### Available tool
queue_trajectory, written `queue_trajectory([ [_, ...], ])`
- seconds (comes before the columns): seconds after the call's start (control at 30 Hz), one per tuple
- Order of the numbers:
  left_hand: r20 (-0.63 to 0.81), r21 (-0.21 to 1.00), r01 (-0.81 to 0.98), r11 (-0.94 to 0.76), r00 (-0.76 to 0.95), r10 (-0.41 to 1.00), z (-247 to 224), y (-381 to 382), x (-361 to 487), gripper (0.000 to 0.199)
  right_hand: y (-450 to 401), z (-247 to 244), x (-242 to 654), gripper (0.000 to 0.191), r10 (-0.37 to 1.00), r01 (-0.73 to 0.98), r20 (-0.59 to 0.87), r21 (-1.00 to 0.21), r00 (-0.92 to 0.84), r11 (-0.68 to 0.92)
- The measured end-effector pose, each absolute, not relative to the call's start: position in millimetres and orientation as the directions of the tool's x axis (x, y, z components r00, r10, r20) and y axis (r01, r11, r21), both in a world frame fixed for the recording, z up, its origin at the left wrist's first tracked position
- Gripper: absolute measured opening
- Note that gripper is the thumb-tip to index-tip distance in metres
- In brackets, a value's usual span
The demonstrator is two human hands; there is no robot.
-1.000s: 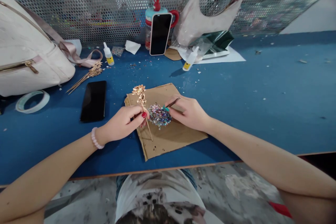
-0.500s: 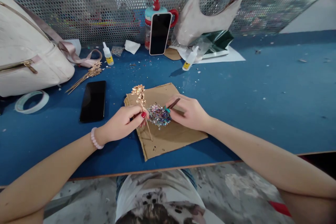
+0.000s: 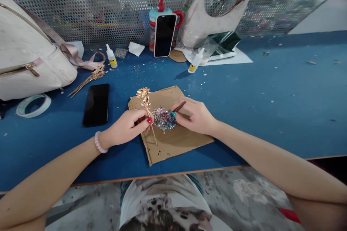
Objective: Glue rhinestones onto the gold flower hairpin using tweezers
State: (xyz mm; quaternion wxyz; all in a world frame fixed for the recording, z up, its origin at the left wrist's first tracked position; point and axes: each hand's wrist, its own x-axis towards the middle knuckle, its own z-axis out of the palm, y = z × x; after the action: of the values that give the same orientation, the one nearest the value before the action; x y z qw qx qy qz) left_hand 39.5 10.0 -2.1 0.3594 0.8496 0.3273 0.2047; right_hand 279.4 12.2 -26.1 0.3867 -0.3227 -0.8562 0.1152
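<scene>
My left hand (image 3: pixel 131 126) pinches the stem of a gold hairpin (image 3: pixel 145 101), its flower-shaped head up and its thin shaft slanting down over the cardboard (image 3: pixel 184 139). Beside those fingers lies a pile of shiny multicoloured sequins or stones (image 3: pixel 164 119), too small to tell apart. At the pile's right edge my right hand (image 3: pixel 195 117) is closed on a slim dark tool, apparently tweezers (image 3: pixel 180 106); its tip is hidden by the fingers. More gold hairpins (image 3: pixel 93 75) lie to the left, near the bag.
A black phone (image 3: pixel 95 104), a tape roll (image 3: pixel 34 105) and a white bag (image 3: pixel 32 50) are on the left. Glue bottles (image 3: pixel 111 56) stand farther back. Another phone (image 3: pixel 165 36) leans against a cup (image 3: pixel 160 12), before a perforated metal screen. A second bag (image 3: pixel 214 21) sits behind.
Almost nothing differs; both hands keep their places at the pile, and the view shifts only very slightly.
</scene>
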Motion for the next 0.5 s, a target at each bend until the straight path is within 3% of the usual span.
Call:
queue_trajectory([
  [0.23,0.054,0.775,0.411,-0.481,0.715,0.697,-2,10,41,0.019,22,-30,288,0.008,0.775,0.443,0.488,-0.637,-0.403,0.631],
  [0.5,-0.058,0.89,0.34,-0.303,0.744,0.666,-6,12,40,0.022,36,-34,294,0.012,0.89,0.228,0.263,-0.904,-0.372,0.362],
])
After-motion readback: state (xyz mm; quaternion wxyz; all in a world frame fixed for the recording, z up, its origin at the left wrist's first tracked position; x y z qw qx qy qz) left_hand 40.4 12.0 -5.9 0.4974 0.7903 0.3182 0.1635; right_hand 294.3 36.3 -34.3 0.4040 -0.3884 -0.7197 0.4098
